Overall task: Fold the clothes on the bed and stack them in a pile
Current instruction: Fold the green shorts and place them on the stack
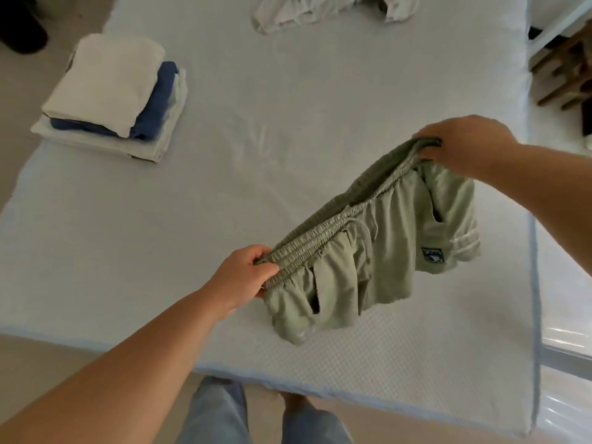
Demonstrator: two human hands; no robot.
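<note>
step: i hold green shorts (378, 248) stretched above bed (256, 174) | left hand (246, 277), right hand (461, 145) fingers pinching waistband | next, i judge: lay flat, fold, carry to pile (112, 97) far left of shorts

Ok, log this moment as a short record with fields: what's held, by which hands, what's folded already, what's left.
held item: green shorts, stretched by the elastic waistband, legs hanging onto the bed
left hand: grips one end of the waistband
right hand: grips the other end
folded pile: far left of bed, white piece on top, blue beneath
still unfolded: pale crumpled garment at far edge
</note>
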